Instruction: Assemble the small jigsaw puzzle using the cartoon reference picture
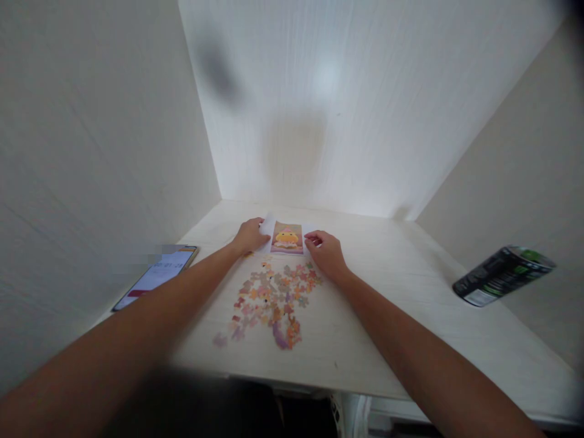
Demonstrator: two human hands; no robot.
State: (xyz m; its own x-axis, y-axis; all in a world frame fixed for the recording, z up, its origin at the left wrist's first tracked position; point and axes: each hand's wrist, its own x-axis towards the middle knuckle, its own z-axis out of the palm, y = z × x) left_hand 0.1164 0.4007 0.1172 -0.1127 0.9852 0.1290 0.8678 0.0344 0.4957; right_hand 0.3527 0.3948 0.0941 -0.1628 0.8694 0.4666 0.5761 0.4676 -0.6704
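Observation:
A white paper sheet with a printed picture of a yellow cartoon duck-like figure [287, 238] lies toward the back of the table. My left hand [250, 236] grips its left edge between thumb and fingers. At the right edge, my right hand [326, 250] has its thumb and fingertips pinched on the paper. Just in front of the sheet, between my forearms, spreads a loose heap of small jigsaw puzzle pieces [269, 295] in pink, orange, purple and grey-green. Some pieces overlap, and neither hand touches the heap.
A smartphone [157, 277] showing a timer rests at the left wall, partly behind my left forearm. A dark can with green markings [502, 277] stands on the right, by the right wall. White panels enclose the table [365, 353] on the left, back and right.

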